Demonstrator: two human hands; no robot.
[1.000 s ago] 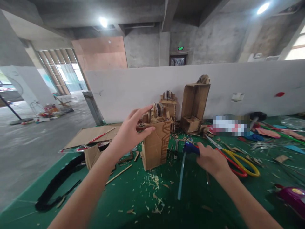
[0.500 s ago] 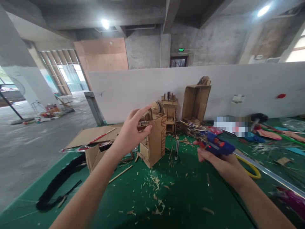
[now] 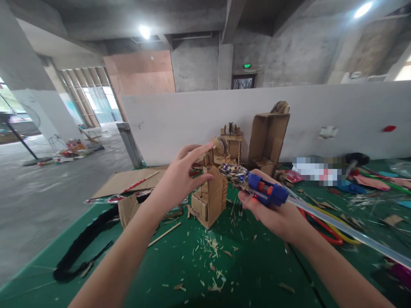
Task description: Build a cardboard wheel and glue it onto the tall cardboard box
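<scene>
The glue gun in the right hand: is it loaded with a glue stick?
Loaded. A long clear glue stick sticks out of the back of the blue glue gun held in the right hand.

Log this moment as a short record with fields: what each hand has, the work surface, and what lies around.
left hand: left hand grips the top of the cardboard model, which stands on the table
right hand: right hand holds the blue glue gun, nozzle pointed at the model's top; a clear glue stick trails from its back
surface: green table strewn with cardboard scraps
behind: tall open cardboard box and a smaller cardboard piece against the white partition
right of the hands: red and yellow scissors
left: black strap, flat cardboard sheet
</scene>
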